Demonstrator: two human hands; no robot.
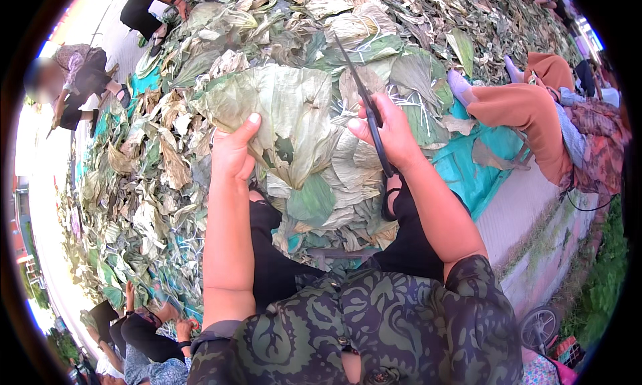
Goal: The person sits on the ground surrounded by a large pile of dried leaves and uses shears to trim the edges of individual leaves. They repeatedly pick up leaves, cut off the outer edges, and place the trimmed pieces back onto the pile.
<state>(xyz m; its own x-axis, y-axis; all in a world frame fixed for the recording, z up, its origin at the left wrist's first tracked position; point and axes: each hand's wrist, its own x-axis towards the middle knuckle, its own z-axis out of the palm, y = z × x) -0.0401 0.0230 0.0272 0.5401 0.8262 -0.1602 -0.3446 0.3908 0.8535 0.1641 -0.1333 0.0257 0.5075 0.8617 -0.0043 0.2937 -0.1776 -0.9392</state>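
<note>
My left hand (235, 146) grips the edge of a large, pale green dried leaf (296, 114), thumb on top. The leaf is spread out and has a ragged hole near its lower tip. In my right hand (383, 129) is a long, dark pair of scissors (372, 111), with the blades pointing up and away from me, to the right of the leaf. Whether the blades are apart I cannot tell. Below the leaf, between my feet, flat leaves (351, 169) lie overlapped, with a greener leaf (311, 199) on them. Beyond are leaf bundles (353, 26) tied with white string.
A wide heap of dried leaves (145, 194) surrounds my feet over turquoise sheeting (476, 159). A person in rust-coloured trousers (531, 114) sits at the right. Other people sit at the upper left and lower left. A wheel (539, 327) stands at the lower right.
</note>
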